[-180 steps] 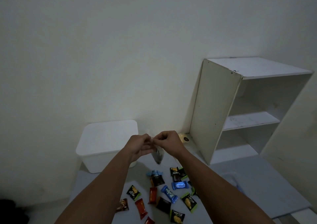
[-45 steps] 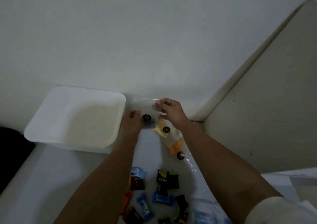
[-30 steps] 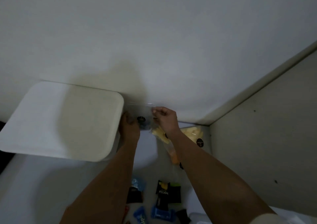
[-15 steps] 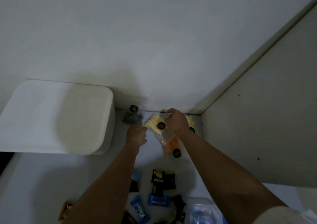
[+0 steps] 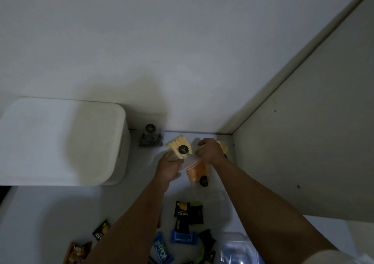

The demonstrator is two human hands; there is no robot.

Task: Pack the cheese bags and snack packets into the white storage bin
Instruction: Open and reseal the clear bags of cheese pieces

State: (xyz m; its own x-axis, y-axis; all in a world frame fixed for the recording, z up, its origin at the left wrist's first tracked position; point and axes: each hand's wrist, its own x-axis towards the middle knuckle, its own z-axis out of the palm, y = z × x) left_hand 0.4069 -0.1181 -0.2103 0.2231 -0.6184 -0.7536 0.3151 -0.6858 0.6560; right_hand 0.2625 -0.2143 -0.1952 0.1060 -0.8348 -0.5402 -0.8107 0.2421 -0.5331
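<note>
**Now: lifting the pale cheese bag toward the bin**

Here, both hands on one clear bag of pale yellow cheese sticks (image 5: 179, 147), just above the worktop (image 5: 50, 213) near the back wall. Left hand (image 5: 169, 167) at 7 o'clock of the bag, grip closed on its lower clear edge. Right hand (image 5: 210, 151) at 3 o'clock, fingers curled at the bag's right side, apparently pinching the plastic; exact contact hard to make out in the dim light.

Elsewhere: orange cheese bag (image 5: 197, 172) lying directly beneath, at 5 o'clock of the pale one. Dark-filled bag (image 5: 150, 137) standing at 10 o'clock, just beside the white storage bin (image 5: 60, 142). Another yellow piece (image 5: 222, 145) half hidden behind the right hand. Snack packets (image 5: 188, 213) scattered at 6 o'clock, nearer the body. Bin well to 9 o'clock; whether open or lidded, impossible to tell from this angle.

To do it well, probably:
- Lift straight up first, clear of the orange bag, so as not to drag it along.
- Keep hold of the plastic, not the sticks, to avoid crushing them.
- Swing toward 9 o'clock, passing above the dark bag rather than through it.
- Lay flat in the bin, leaving room for the other bags and packets.
</note>
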